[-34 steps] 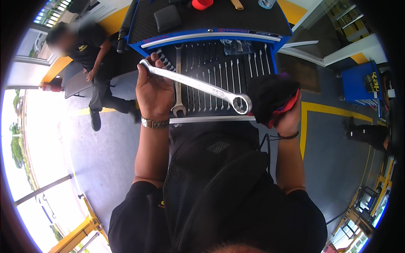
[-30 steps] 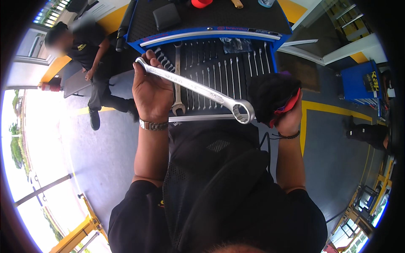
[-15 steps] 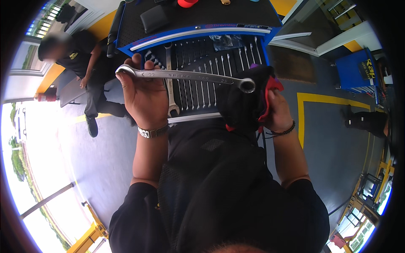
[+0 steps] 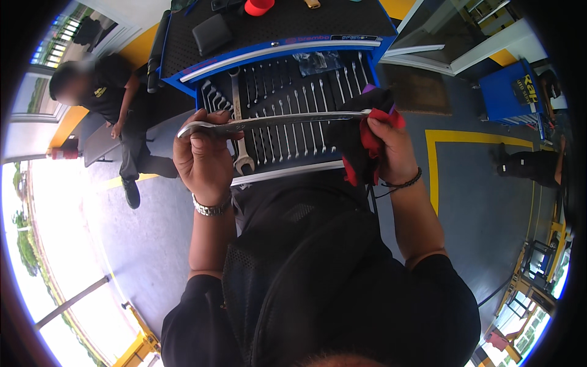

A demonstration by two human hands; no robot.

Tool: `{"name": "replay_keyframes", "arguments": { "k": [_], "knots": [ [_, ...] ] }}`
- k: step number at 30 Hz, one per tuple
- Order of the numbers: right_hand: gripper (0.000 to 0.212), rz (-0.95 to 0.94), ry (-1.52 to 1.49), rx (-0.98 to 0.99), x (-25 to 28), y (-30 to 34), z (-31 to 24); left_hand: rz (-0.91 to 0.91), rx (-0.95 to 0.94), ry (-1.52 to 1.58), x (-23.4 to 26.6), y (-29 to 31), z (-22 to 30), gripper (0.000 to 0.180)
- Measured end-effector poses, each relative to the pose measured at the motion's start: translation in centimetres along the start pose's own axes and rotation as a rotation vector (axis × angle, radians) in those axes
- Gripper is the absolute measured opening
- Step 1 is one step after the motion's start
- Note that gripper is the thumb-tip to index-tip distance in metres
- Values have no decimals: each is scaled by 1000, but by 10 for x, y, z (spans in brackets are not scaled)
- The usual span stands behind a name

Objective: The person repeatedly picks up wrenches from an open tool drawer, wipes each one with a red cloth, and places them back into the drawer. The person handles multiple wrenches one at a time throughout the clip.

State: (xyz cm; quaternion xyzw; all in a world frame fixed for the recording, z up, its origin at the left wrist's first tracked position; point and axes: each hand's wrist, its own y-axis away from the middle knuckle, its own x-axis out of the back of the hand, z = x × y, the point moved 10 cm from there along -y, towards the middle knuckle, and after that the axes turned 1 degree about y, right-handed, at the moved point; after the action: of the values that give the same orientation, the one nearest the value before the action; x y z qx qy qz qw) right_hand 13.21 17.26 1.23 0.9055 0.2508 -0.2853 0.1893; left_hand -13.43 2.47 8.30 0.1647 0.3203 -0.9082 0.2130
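A long chrome ring wrench lies across in front of me, its narrow edge turned up. My left hand grips its left end, thumb and fingers closed round the shaft just inside the ring. In my right hand is a bunched black and red cloth, pinched under the thumb at the wrench's right end. That end is hidden by the cloth and fingers. Below the wrench, an open drawer of a blue tool chest holds rows of wrenches and one large open-ended wrench.
On the chest's black top are a dark wallet-like case and a red round object. A seated person is at the left; another person's leg shows at the far right. A second blue cabinet stands at right.
The wrench has rolled edge-up, and its right ring has gone out of sight behind the cloth. My right thumb has come over the cloth at that end. My left grip has shifted.
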Motion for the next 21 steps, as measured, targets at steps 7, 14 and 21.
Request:
{"name": "replay_keyframes", "arguments": {
  "k": [7, 14, 21],
  "knots": [
    [25, 98, 735, 574, 17, 0, -39, -335, 446, -121, -26, 8, -24, 36],
    [39, 126, 1206, 746, 6, -2, -60, -592, 887, -437, -55, 57, -63, 43],
    [46, 124, 1743, 1114, -29, 5, -75, -686, 780, -752, -78, 48, -56, 41]
  ]
}}
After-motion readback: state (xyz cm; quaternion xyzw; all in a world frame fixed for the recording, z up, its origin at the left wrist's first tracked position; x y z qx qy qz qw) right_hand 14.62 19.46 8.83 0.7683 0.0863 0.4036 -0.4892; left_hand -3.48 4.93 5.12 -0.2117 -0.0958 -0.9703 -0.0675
